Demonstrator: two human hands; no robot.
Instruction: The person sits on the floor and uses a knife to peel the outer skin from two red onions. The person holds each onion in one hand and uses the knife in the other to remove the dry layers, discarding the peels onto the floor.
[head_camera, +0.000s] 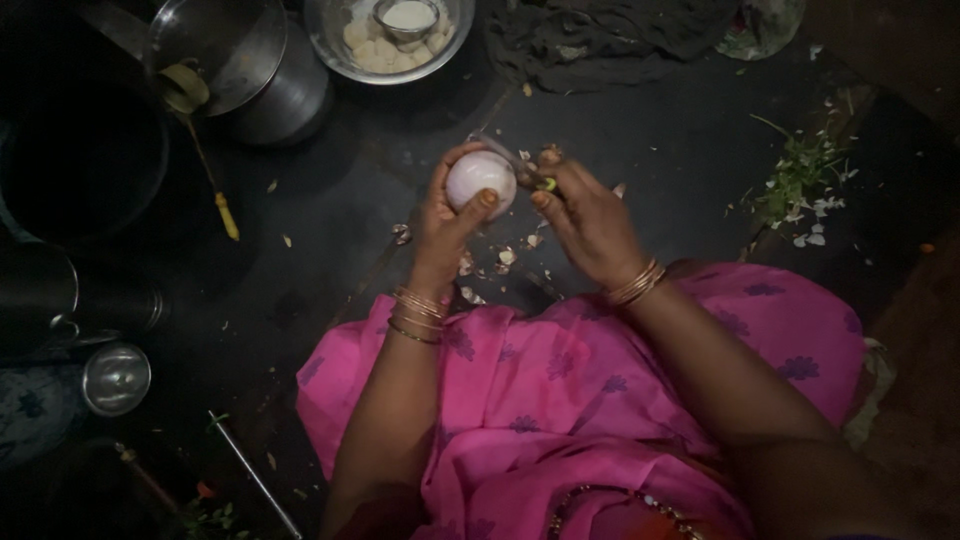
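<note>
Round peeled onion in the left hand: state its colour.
Pale pinkish-white onion, seen best in the head view.

I saw only one view, from the camera on the person's head. It looked almost straight down at the dark floor (300, 260) and the bright pink cloth lap (560, 390). It sat close, with both arms reaching up from the bottom edge toward the middle of the view.

A round, pale pinkish peeled onion (480, 181) is held upright above the dark floor (650, 150). A small knife (520, 168) is laid against its upper right side.
</note>
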